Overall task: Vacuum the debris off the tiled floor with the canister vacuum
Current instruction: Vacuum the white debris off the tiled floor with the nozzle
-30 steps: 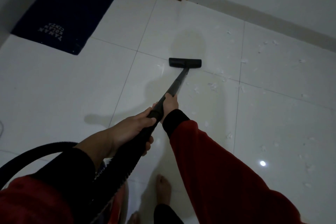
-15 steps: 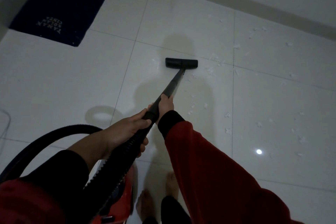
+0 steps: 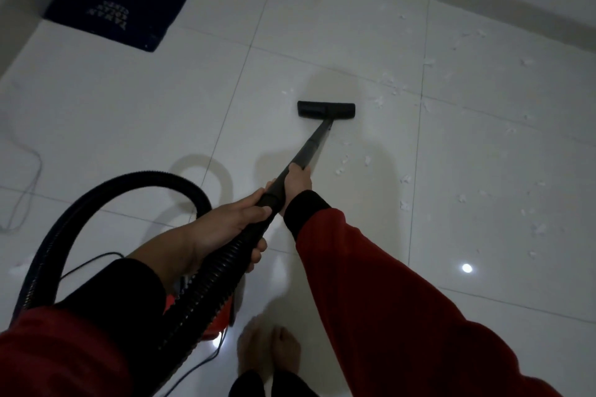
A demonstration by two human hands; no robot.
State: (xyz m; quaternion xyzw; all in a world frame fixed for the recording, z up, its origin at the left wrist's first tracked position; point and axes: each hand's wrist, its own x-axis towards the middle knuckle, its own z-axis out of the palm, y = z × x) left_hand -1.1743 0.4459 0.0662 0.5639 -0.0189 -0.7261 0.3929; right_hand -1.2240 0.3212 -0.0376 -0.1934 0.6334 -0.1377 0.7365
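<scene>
On the far left of the floor (image 3: 113,113) a thin cord (image 3: 30,184) lies in loose loops. We could trip on it, or pull it tight if we walk too far. Next comes the black hose (image 3: 106,193), curving in a big loop back to the red vacuum (image 3: 216,316) by our feet (image 3: 269,348). If we tug hard, the vacuum may tip or bump our toes. Our left hand (image 3: 232,222) is closed around the top of the hose, and our right hand (image 3: 296,180) is closed around the pipe (image 3: 314,142). The brush head (image 3: 325,109) sits flat near the middle of the floor. The white bits (image 3: 387,80) lie mostly to the right, toward the wall. A fast push could scatter them, not suck them up.
</scene>
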